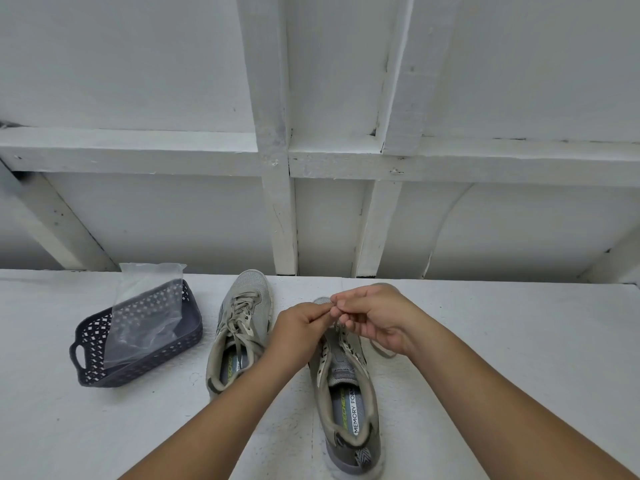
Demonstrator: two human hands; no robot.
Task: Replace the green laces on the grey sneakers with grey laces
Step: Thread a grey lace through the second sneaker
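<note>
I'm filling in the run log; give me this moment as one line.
stage: working lace at right sneaker | left hand: pinching lace | right hand: pinching lace | left sneaker: laced | basket: holds plastic bag

The scene is lit evenly by soft, diffuse light; only faint shadows are seen. Straight lines are bent near the edges by wide-angle distortion.

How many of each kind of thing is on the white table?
Grey sneakers: 2, a laced left sneaker and a right sneaker with its lace being worked by the left hand and right hand
Dark perforated plastic basket: 1
Clear plastic bag, lying in the basket: 1
Total: 4
</note>
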